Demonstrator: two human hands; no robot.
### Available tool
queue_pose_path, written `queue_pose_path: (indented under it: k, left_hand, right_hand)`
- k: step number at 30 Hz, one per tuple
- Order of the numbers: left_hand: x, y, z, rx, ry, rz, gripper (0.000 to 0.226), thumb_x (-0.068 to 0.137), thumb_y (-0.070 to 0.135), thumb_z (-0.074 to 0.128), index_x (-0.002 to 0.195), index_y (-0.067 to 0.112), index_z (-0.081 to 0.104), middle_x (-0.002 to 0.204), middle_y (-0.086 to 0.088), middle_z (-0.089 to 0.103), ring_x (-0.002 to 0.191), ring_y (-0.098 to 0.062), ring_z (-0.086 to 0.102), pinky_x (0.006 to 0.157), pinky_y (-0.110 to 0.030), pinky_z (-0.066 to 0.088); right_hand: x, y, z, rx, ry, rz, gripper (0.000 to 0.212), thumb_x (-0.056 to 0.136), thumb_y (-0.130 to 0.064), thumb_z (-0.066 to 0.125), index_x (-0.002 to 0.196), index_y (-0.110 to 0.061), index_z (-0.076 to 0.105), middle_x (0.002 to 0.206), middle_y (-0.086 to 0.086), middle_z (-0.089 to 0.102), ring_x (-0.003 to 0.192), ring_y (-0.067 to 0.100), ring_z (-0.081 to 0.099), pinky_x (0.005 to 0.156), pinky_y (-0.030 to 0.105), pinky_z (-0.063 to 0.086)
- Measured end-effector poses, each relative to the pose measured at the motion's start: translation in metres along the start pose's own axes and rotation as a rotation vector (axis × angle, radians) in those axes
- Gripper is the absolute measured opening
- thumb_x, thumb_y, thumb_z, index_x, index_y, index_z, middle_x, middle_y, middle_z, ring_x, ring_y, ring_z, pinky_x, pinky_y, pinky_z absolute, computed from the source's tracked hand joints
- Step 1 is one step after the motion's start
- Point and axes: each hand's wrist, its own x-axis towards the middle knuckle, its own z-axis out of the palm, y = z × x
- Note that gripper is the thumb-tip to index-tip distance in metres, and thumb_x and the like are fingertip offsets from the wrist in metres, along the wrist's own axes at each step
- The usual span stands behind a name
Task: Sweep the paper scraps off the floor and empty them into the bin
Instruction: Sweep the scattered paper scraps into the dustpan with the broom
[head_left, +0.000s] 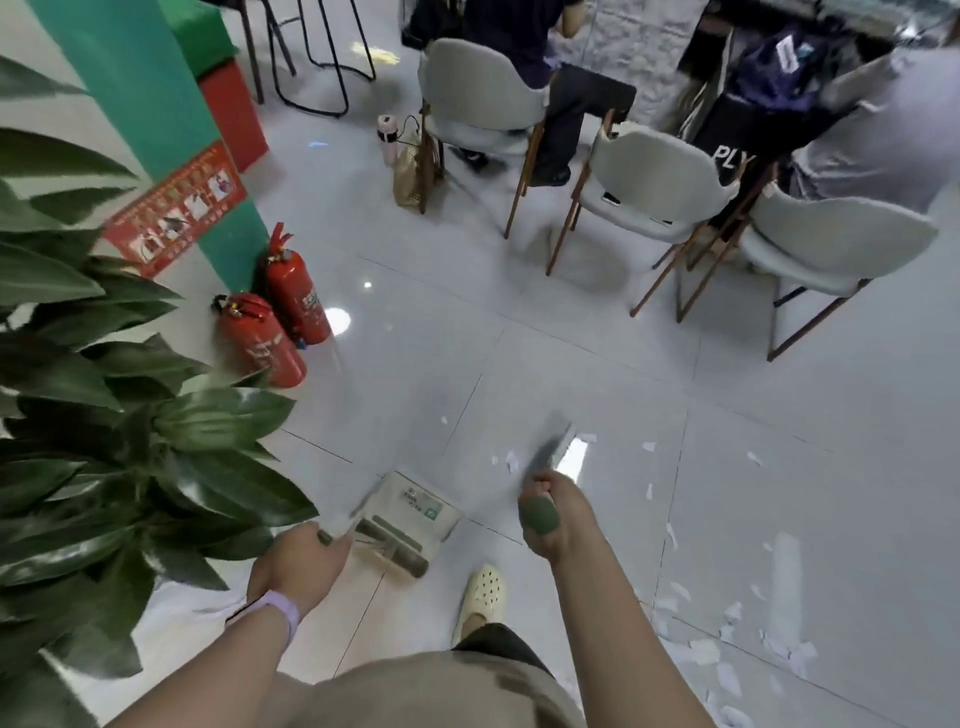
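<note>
Person holding a broom and a dustpan over a tiled floor strewn with paper scraps.
Right hand (548, 512), lower centre: fingers curled round the green-capped broom handle (540, 514); the broom head (558, 447) is blurred. Left hand (298, 564): fingers wrapped round the dustpan handle (343, 525), itself smeared; dustpan (410, 519) rests on the floor (571, 364). Paper scraps (727, 639) lie lower right, some cut off by the frame edge.
</note>
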Motion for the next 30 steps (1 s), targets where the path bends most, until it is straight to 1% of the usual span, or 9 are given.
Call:
queue_pose_path:
  k: [3, 5, 7, 10, 15, 20, 23, 27, 30]
  left_hand:
    - [0.017, 0.035, -0.004, 0.035, 0.007, -0.078, 0.046, 0.096, 0.06, 0.051, 0.106, 0.017, 0.059, 0.114, -0.01, 0.067, 0.097, -0.031, 0.06, 0.08, -0.032, 0.048]
    - [0.027, 0.056, -0.001, 0.016, 0.046, -0.099, 0.044, 0.095, 0.058, 0.055, 0.096, 0.015, 0.059, 0.103, -0.01, 0.068, 0.083, -0.025, 0.054, 0.073, -0.032, 0.047]
    - [0.034, 0.076, -0.002, 0.051, 0.091, -0.13, 0.043, 0.096, 0.059, 0.053, 0.09, 0.016, 0.059, 0.099, -0.008, 0.069, 0.078, -0.021, 0.05, 0.066, -0.03, 0.04]
    - [0.05, 0.094, -0.008, 0.01, 0.131, -0.195, 0.046, 0.097, 0.061, 0.048, 0.095, 0.018, 0.061, 0.105, -0.008, 0.071, 0.081, -0.024, 0.052, 0.068, -0.03, 0.041]
    - [0.083, 0.105, -0.022, -0.12, 0.191, -0.258, 0.044, 0.095, 0.058, 0.05, 0.084, 0.017, 0.062, 0.09, -0.007, 0.069, 0.082, -0.03, 0.06, 0.077, -0.036, 0.052]
    - [0.132, 0.11, -0.04, -0.363, 0.204, -0.334, 0.048, 0.096, 0.051, 0.056, 0.099, 0.004, 0.067, 0.098, -0.015, 0.07, 0.089, -0.037, 0.062, 0.075, -0.037, 0.049]
    - [0.173, 0.118, -0.069, -0.558, 0.236, -0.342, 0.042, 0.098, 0.04, 0.062, 0.082, 0.001, 0.064, 0.077, -0.012, 0.064, 0.071, -0.031, 0.057, 0.072, -0.039, 0.051]
    - [0.226, 0.133, -0.112, -0.568, 0.172, -0.289, 0.038, 0.096, 0.039, 0.064, 0.073, 0.008, 0.065, 0.071, -0.011, 0.066, 0.069, -0.033, 0.061, 0.066, -0.036, 0.049]
    - [0.258, 0.143, -0.128, -0.51, 0.117, -0.253, 0.038, 0.094, 0.044, 0.063, 0.076, 0.011, 0.067, 0.073, -0.006, 0.068, 0.069, -0.031, 0.064, 0.064, -0.032, 0.051]
  right_hand:
    - [0.008, -0.035, 0.038, -0.014, -0.023, 0.143, 0.008, 0.091, -0.006, 0.054, 0.095, -0.012, 0.057, 0.048, 0.0, 0.048, 0.034, 0.007, 0.046, 0.034, 0.013, 0.039]
    - [0.02, -0.052, 0.058, -0.093, -0.054, 0.186, 0.013, 0.09, -0.005, 0.055, 0.102, -0.009, 0.056, 0.048, 0.0, 0.046, 0.033, 0.008, 0.044, 0.033, 0.015, 0.038]
    - [0.035, -0.067, 0.079, -0.133, -0.118, 0.237, 0.007, 0.091, -0.002, 0.053, 0.092, -0.008, 0.051, 0.049, -0.001, 0.04, 0.031, 0.008, 0.041, 0.031, 0.015, 0.035]
    - [0.06, -0.08, 0.108, -0.13, -0.219, 0.307, 0.026, 0.094, 0.001, 0.047, 0.076, -0.015, 0.037, 0.048, -0.003, 0.032, 0.029, 0.008, 0.034, 0.028, 0.016, 0.029]
    - [0.092, -0.089, 0.156, -0.132, -0.364, 0.471, 0.022, 0.093, -0.001, 0.054, 0.075, -0.011, 0.044, 0.051, -0.001, 0.041, 0.031, 0.007, 0.041, 0.03, 0.017, 0.038]
    - [0.112, -0.081, 0.214, -0.048, -0.421, 0.571, 0.021, 0.08, 0.005, 0.058, 0.075, -0.011, 0.046, 0.052, -0.002, 0.043, 0.032, 0.008, 0.043, 0.032, 0.018, 0.04]
    - [0.125, -0.07, 0.256, -0.021, -0.434, 0.582, 0.021, 0.08, 0.006, 0.056, 0.077, -0.011, 0.046, 0.05, -0.002, 0.043, 0.032, 0.009, 0.043, 0.03, 0.02, 0.04]
    - [0.146, -0.06, 0.308, 0.058, -0.431, 0.61, 0.018, 0.087, 0.004, 0.049, 0.077, -0.011, 0.046, 0.047, 0.0, 0.043, 0.03, 0.01, 0.043, 0.029, 0.02, 0.039]
    - [0.165, -0.052, 0.347, 0.176, -0.429, 0.612, 0.025, 0.074, 0.012, 0.056, 0.082, -0.009, 0.046, 0.048, 0.0, 0.042, 0.031, 0.011, 0.042, 0.029, 0.02, 0.039]
